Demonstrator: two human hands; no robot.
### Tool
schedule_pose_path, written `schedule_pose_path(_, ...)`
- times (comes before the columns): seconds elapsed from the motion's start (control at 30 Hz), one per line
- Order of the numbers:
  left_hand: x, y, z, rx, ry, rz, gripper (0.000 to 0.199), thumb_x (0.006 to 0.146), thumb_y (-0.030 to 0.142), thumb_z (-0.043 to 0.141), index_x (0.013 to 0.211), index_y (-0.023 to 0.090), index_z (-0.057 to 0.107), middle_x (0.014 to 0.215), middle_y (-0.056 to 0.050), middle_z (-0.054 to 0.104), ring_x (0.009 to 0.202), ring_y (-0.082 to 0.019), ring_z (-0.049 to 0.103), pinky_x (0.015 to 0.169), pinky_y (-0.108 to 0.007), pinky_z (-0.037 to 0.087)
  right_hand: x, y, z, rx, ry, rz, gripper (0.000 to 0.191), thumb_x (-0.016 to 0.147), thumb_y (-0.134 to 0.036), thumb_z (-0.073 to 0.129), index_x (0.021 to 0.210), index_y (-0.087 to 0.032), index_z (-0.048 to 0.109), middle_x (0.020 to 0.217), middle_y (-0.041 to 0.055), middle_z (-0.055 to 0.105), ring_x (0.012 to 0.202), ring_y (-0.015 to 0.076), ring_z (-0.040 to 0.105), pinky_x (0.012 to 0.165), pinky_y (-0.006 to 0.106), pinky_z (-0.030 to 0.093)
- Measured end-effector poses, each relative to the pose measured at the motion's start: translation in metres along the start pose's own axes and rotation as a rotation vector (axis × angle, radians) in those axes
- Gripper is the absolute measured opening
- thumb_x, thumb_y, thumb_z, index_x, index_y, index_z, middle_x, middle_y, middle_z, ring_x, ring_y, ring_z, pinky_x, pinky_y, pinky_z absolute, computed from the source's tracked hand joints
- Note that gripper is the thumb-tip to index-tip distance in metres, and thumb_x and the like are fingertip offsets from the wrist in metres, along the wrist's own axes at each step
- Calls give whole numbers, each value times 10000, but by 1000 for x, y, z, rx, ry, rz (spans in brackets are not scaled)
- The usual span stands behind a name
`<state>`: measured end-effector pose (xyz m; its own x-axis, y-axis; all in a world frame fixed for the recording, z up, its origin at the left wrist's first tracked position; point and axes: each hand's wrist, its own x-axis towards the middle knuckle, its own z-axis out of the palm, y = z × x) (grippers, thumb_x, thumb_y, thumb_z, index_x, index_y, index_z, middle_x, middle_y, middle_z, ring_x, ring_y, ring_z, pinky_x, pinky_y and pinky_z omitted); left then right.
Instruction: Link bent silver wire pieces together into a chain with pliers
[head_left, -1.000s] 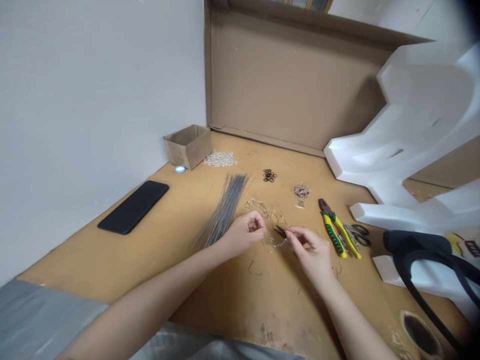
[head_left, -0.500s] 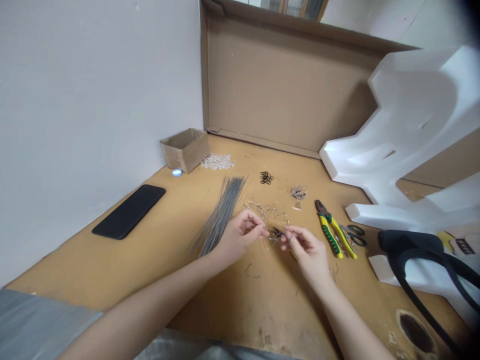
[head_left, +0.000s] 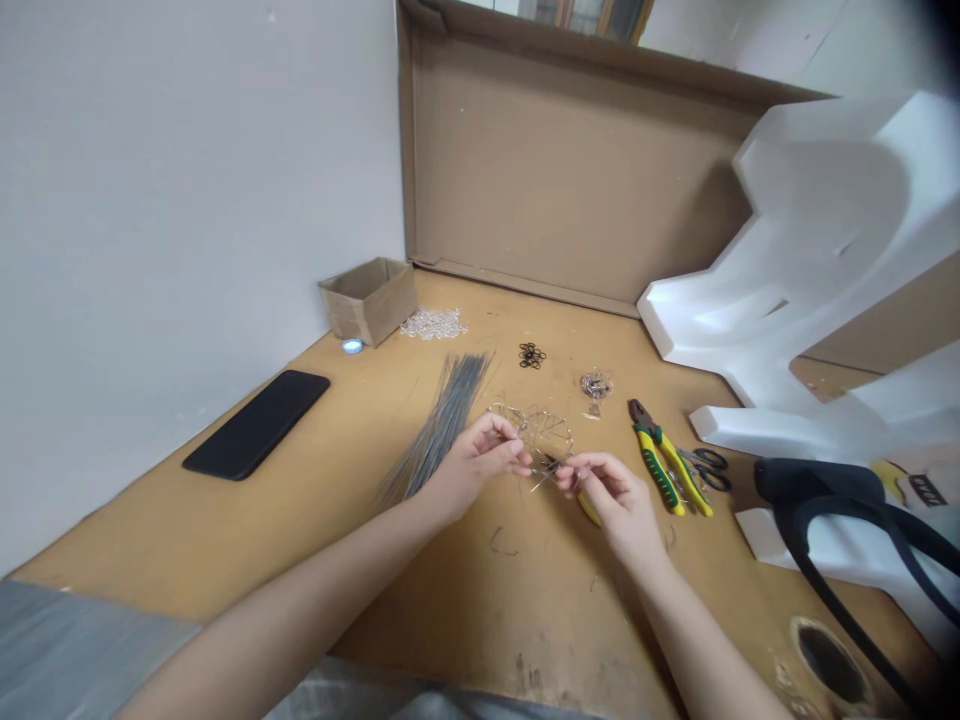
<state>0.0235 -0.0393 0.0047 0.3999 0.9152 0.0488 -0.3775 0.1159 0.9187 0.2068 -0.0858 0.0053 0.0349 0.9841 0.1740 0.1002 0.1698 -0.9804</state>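
My left hand (head_left: 491,455) is closed in a pinch on a thin wire piece near the middle of the table. My right hand (head_left: 604,485), fingers also pinched, grips the wire piece from the right. Between the fingertips and just behind them lies a tangle of bent silvery wires (head_left: 546,428). A dark-tipped tool shows partly beside the right fingertips, its yellow handle (head_left: 589,508) mostly hidden under that hand. The bundle of straight grey wires (head_left: 442,425) lies beside my left hand.
Yellow-green pliers (head_left: 664,455) and scissors (head_left: 709,468) lie right. Behind are black rings (head_left: 532,355), a wire coil (head_left: 596,385), clear bits (head_left: 435,323) and a small cardboard box (head_left: 371,305). A black phone (head_left: 257,424) lies left; white foam (head_left: 825,230) stands right.
My left fingers have shifted slightly and spread a little. The wire between the hands has turned, and more of the yellow handle shows under my right hand.
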Motion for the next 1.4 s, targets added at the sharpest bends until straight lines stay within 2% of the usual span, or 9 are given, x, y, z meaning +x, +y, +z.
schedule_pose_path(0.13, 1, -3, -3, -24, -3, -5, 178, 773, 292, 603, 794, 160, 486, 747, 10, 588, 753, -127, 609, 776, -334, 498, -1, -4, -2, -111, -36, -18, 183, 832, -301, 515, 951, -206, 617, 893, 65, 671, 776, 157, 606, 718, 304, 495)
schedule_pose_path(0.27, 1, -5, -4, -35, 1, -8, 174, 813, 316, 553, 785, 157, 488, 734, 1, 613, 731, -127, 616, 775, -316, 478, -6, -9, 1, -237, -111, -120, 287, 840, -243, 483, 1122, -236, 539, 1006, 64, 628, 823, 159, 584, 793, 335, 474)
schedule_pose_path(0.43, -1, -7, -3, -85, -42, 21, 170, 847, 318, 499, 795, 156, 508, 757, -8, 608, 741, -131, 600, 769, -314, 457, -10, -6, 11, -301, -206, -230, 413, 832, -175, 472, 1232, -272, 448, 1281, 103, 436, 902, 169, 569, 848, 376, 461)
schedule_pose_path(0.6, -3, -9, 0, -52, -66, 53, 171, 843, 297, 496, 769, 147, 529, 771, -27, 603, 767, -143, 586, 776, -312, 435, -8, 0, 13, -145, -124, -231, 300, 819, -183, 521, 1108, -258, 551, 1138, 89, 497, 865, 160, 573, 757, 325, 489)
schedule_pose_path(0.77, -3, -7, 2, -119, -89, 60, 161, 802, 280, 535, 727, 137, 543, 727, -27, 573, 720, -148, 569, 727, -300, 429, -5, 1, 8, 88, -122, -55, 234, 790, -221, 590, 1021, -256, 601, 988, 55, 592, 874, 166, 586, 775, 321, 481)
schedule_pose_path(0.87, -2, -5, 1, -164, -95, 85, 139, 785, 251, 540, 709, 136, 550, 727, -25, 557, 719, -149, 561, 723, -297, 420, -6, -3, 6, 289, -157, 35, 206, 806, -219, 569, 1003, -253, 614, 1058, 62, 608, 988, 210, 573, 836, 374, 462)
schedule_pose_path(1.03, -2, -3, 1, -166, -100, 126, 170, 792, 257, 526, 677, 136, 560, 741, -33, 553, 764, -163, 563, 779, -322, 410, -5, -13, 4, 517, -177, 76, 209, 773, -213, 574, 965, -270, 635, 1164, 38, 582, 1086, 270, 533, 889, 434, 430)
schedule_pose_path(1.2, -2, -4, 3, -169, -132, 107, 186, 790, 283, 544, 697, 128, 586, 793, -54, 577, 789, -172, 565, 800, -345, 423, -3, -12, 3, 535, -133, 46, 226, 764, -204, 589, 974, -271, 635, 1123, 39, 617, 1096, 266, 531, 911, 445, 420)
schedule_pose_path(1.4, -2, -8, 3, -96, -64, 75, 165, 804, 269, 543, 779, 134, 634, 909, -70, 603, 872, -177, 566, 811, -320, 437, -7, -2, 3, 292, -94, -66, 246, 787, -242, 601, 1031, -273, 609, 1106, 52, 616, 1055, 230, 557, 939, 452, 423)
